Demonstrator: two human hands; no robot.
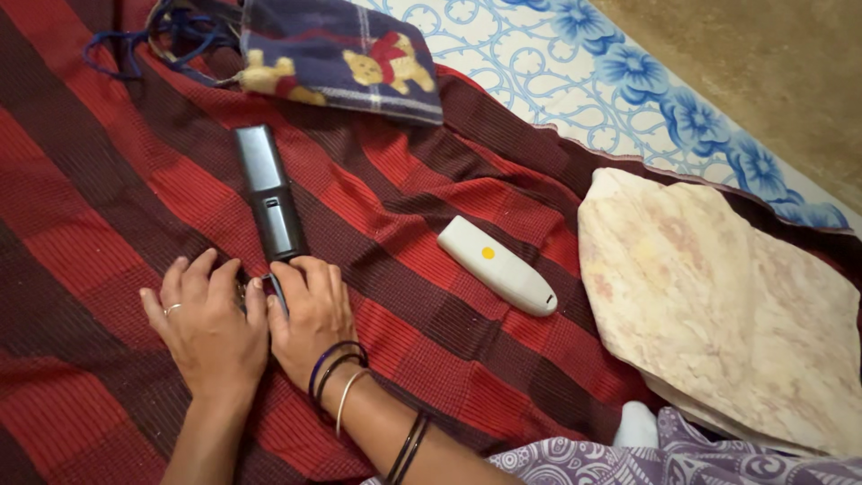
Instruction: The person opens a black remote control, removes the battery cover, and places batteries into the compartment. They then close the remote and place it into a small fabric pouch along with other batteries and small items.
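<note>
Both hands press together at the near end of a long dark remote [268, 192] that lies face down on the red-and-maroon checked bedcover [108, 180]. The left hand [208, 323] rests flat with its fingers spread beside that end, closed on nothing I can make out. The right hand [310, 314] has its fingertips curled onto the remote's lower end, seemingly at the battery compartment, and something small and dark sits between the two hands, though it is too hidden to name. The likely trouble starts there: the soft, rumpled cloth gives no firm backing, so a push could slide the remote away from the fingers, and any small loose piece could drop into a fold and vanish. To the right of the grip, a little apart, lies a white remote with a yellow dot [499, 266], safe from an elbow unless the right forearm swings wide. Beyond it a pale mottled pillow [718, 305] blocks that side. Past the far end of the dark remote the cover lies open up to a blue bear-print cloth [341, 54] with a tangled blue cord [135, 45] beside it, and the blue-flowered mattress edge [628, 81] bounds the far right.
</note>
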